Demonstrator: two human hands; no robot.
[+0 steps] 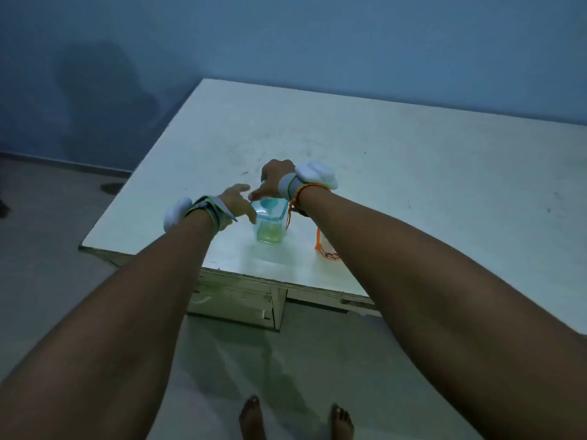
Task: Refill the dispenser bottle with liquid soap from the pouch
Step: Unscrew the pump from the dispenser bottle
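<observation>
A clear square dispenser bottle (270,228) stands near the front edge of the white table (397,160), with a little yellowish liquid at its bottom and a teal pump top (269,204). My right hand (275,179) reaches over the bottle from above, fingers closed on the pump top. My left hand (236,203) is at the bottle's left side, fingers spread and touching its upper edge. An orange-trimmed pouch (324,246) lies on the table just right of the bottle, mostly hidden behind my right forearm.
The table's left edge and front edge lie close to the bottle. A drawer unit (235,300) sits under the table front. My bare feet (295,417) stand on the grey floor below. A blue wall rises behind the table.
</observation>
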